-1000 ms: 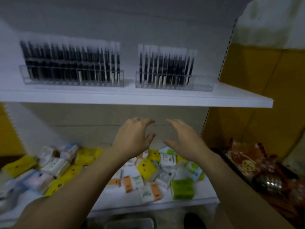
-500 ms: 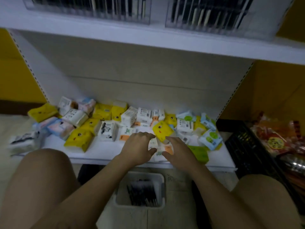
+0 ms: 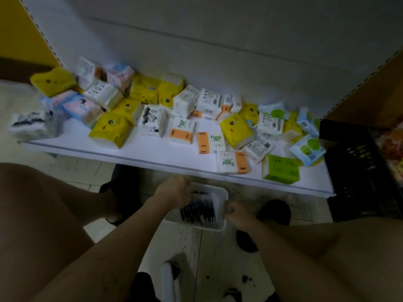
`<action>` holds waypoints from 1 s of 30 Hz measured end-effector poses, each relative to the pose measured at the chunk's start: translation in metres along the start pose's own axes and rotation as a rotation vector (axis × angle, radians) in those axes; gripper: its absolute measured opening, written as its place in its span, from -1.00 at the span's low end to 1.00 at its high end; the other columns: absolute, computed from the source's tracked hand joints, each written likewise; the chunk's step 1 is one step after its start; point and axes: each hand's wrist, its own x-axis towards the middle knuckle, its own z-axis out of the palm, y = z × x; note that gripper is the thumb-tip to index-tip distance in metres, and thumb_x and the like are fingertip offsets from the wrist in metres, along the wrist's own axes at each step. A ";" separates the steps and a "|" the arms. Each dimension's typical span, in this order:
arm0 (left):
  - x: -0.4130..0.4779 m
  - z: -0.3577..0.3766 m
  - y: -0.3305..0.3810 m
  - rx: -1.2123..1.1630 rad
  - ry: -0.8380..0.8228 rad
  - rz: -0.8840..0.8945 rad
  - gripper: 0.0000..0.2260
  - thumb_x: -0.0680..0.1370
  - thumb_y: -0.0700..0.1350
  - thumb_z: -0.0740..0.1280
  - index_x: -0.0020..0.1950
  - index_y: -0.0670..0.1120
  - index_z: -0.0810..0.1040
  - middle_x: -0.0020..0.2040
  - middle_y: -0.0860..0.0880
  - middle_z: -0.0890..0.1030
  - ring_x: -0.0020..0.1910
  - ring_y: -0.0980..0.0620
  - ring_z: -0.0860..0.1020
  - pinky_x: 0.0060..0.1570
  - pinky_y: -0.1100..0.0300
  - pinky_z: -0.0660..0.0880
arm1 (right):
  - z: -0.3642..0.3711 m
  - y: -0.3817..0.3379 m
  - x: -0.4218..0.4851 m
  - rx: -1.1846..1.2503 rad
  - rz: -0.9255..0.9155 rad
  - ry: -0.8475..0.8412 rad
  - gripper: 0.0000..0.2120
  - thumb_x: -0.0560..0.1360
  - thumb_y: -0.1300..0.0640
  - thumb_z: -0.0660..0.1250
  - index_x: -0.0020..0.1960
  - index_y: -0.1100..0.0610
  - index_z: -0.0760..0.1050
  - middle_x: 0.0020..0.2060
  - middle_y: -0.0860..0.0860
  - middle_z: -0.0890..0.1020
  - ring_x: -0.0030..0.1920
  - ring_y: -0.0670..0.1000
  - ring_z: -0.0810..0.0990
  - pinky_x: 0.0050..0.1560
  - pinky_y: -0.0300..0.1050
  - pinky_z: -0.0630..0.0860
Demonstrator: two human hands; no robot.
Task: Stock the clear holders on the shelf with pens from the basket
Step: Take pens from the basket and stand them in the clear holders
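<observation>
A white basket point(image 3: 220, 191) stands on the floor between my knees, below the lower shelf. It holds a bundle of dark pens point(image 3: 200, 210). My left hand point(image 3: 174, 192) reaches into the basket from the left, its fingers curled over the far end of the pen bundle. My right hand point(image 3: 236, 212) sits at the basket's right rim with its fingers curled around the edge. Motion blur hides the fingertips. The clear holders on the upper shelf are out of view.
The white lower shelf point(image 3: 152, 152) juts out just above the basket, strewn with several tissue packs point(image 3: 109, 129). A black crate point(image 3: 357, 171) stands at the right. My bare knees frame the basket on both sides. A white object point(image 3: 168, 280) lies on the speckled floor.
The view has tipped down from the pen holders to the floor. Both hands dropped from in front of the shelves into and onto the basket.
</observation>
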 end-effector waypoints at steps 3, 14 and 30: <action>0.012 0.013 -0.021 0.020 -0.079 -0.067 -0.64 0.54 0.03 0.33 0.29 -0.08 0.51 0.24 -0.07 0.54 0.18 -0.05 0.52 0.14 0.10 0.49 | 0.023 0.006 0.013 -0.030 0.048 -0.088 -0.71 0.59 0.23 0.23 -0.28 0.06 0.28 -0.34 -0.04 0.29 -0.28 -0.01 0.35 -0.16 -0.13 0.21; 0.056 0.100 -0.073 -0.070 -0.226 -0.211 -0.69 0.57 -0.07 0.28 0.28 -0.13 0.50 0.22 -0.13 0.55 0.19 -0.09 0.50 0.15 0.15 0.40 | 0.051 -0.003 0.077 0.106 0.029 -0.092 -0.84 0.57 0.16 0.30 0.12 0.21 0.49 0.03 0.19 0.58 -0.12 0.03 0.54 -0.15 -0.31 0.44; 0.119 0.160 -0.080 -0.222 -0.373 -0.263 -0.62 0.64 -0.03 0.17 0.43 -0.12 0.36 0.30 -0.18 0.48 0.26 -0.12 0.45 0.28 0.06 0.40 | 0.050 0.011 0.098 0.228 0.083 -0.162 -0.76 0.60 0.17 0.25 0.25 0.17 0.47 -0.10 -0.03 0.51 -0.13 -0.04 0.52 -0.22 -0.32 0.42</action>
